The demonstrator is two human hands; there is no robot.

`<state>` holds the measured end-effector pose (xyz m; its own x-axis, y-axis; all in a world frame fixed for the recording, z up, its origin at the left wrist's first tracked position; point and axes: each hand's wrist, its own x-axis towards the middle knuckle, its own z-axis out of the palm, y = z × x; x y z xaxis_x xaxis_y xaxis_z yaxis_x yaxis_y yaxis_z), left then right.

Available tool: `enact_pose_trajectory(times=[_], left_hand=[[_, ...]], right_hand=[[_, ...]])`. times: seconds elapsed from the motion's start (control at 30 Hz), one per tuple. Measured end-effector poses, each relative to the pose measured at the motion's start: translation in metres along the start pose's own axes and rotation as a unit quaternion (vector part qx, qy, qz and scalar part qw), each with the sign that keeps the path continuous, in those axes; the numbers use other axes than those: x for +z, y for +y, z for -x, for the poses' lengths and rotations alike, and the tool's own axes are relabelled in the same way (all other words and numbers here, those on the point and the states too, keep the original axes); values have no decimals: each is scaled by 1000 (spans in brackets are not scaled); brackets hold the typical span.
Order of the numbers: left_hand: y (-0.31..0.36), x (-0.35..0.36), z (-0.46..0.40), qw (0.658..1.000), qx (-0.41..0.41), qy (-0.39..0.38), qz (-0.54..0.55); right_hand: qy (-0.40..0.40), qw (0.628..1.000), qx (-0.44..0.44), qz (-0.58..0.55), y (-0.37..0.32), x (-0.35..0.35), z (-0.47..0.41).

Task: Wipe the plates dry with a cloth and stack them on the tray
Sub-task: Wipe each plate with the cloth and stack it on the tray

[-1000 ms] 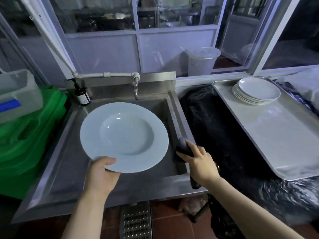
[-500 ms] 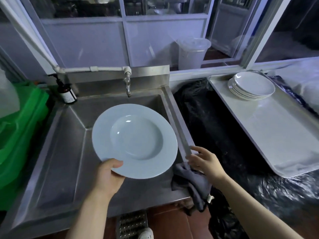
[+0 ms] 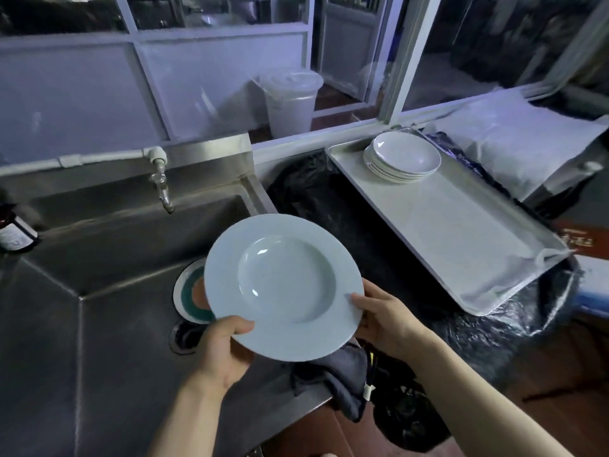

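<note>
So there's a pale blue deep-rimmed plate (image 3: 285, 286) held face-up, slightly tilted, over the near right corner of the sink. A dark grey cloth (image 3: 342, 374) hangs bunched over the near sink edge, right under the plate. Far right, a stack of white plates (image 3: 402, 160) sits at the far end of a long white tray (image 3: 461, 239), the rest of it bare.

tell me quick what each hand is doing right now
Left hand: grips the near rim of the plate, thumb on top.
Right hand: holds the plate's right rim, thumb on its edge.
</note>
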<state>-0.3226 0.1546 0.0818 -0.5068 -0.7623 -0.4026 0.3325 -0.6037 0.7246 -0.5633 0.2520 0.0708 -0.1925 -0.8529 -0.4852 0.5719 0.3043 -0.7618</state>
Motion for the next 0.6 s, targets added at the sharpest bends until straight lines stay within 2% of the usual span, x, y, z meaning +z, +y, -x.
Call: enact_pose_trajectory(times=[0.3, 0.4, 0.6], left_hand=[[-42, 98, -60, 995, -68, -47, -51], [-61, 142, -84, 995, -54, -48, -65], [-97, 214, -127, 987, -45, -111, -107]], right_hand=[[81, 993, -80, -26, -42, -112, 10], [99, 989, -94, -47, -66, -161, 12], [119, 982, -127, -71, -105, -247, 21]])
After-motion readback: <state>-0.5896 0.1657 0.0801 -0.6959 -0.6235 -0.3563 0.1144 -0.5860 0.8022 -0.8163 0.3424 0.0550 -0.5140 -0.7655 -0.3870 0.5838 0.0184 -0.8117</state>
